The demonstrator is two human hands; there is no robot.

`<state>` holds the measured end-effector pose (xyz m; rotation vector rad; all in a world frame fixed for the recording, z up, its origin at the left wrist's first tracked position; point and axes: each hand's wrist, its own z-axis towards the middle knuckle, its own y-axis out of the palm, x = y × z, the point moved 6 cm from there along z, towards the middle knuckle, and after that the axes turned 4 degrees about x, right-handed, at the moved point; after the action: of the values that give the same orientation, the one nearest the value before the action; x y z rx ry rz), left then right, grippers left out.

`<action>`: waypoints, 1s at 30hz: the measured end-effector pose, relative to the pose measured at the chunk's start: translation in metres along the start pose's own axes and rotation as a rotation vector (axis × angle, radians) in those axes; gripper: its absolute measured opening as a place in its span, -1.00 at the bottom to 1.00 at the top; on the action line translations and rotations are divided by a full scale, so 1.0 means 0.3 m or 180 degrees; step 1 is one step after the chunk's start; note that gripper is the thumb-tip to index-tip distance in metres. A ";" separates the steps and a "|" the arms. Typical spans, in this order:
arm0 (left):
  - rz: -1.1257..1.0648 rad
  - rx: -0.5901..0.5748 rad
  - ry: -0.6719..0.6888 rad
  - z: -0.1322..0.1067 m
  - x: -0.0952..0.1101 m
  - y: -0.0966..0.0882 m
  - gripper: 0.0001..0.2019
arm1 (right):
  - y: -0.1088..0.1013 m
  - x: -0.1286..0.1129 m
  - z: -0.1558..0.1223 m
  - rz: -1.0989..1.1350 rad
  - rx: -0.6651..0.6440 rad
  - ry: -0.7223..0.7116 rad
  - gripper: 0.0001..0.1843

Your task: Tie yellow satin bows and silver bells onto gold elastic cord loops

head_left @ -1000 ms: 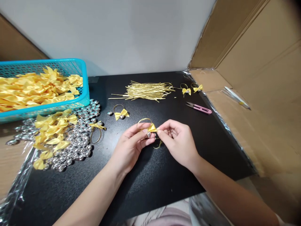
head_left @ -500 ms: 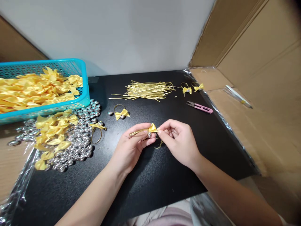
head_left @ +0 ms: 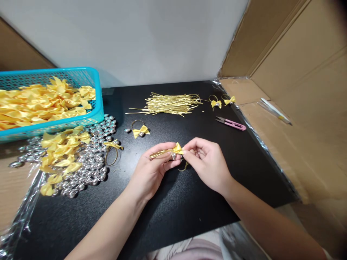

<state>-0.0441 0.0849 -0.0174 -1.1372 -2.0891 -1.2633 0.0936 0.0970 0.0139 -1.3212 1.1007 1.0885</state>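
Note:
My left hand (head_left: 151,173) pinches a small yellow ribbon bow (head_left: 177,148) with a silver bead under it and a flattened gold cord loop (head_left: 159,154) sticking out to the left. My right hand (head_left: 207,162) pinches the same bow from the right, its fingertips closed on the cord ends. A loose bit of gold cord (head_left: 184,167) hangs below between the hands. Both hands hover just above the black mat (head_left: 176,209).
A blue basket (head_left: 97,104) of yellow bows stands at the left, with silver beads (head_left: 92,169) and loose bows (head_left: 61,151) before it. Gold cords (head_left: 168,103), a finished bow (head_left: 140,131), two more bows (head_left: 222,102) and pink snips (head_left: 231,124) lie behind. Cardboard walls (head_left: 298,90) rise at the right.
The round gold loop above the bow has been pulled flat and now points left. The hands stayed in the same place.

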 end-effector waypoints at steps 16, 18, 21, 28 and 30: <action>0.2002 -0.0284 0.2809 -0.144 0.142 0.050 -0.83 | 0.006 -0.042 0.002 0.0860 -0.0366 -0.0942 -0.89; 0.2227 -0.0341 0.3219 -0.171 0.157 0.065 -0.81 | 0.006 -0.048 -0.001 0.0892 -0.0405 -0.1090 -0.87; 0.2384 -0.0428 0.3503 -0.188 0.165 0.080 -0.79 | 0.003 -0.051 -0.002 0.0906 -0.0401 -0.1162 -0.86; 0.2404 -0.0481 0.3488 -0.189 0.159 0.083 -0.78 | -0.010 -0.072 -0.013 0.0750 -0.0280 -0.1371 -0.85; 0.2305 -0.0430 0.3318 -0.181 0.154 0.074 -0.78 | -0.014 -0.078 -0.019 0.0684 -0.0207 -0.1422 -0.84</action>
<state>-0.0539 0.0622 0.0531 -0.8498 -0.7453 -1.2150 0.0940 0.0922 0.0379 -0.9550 0.8868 1.5032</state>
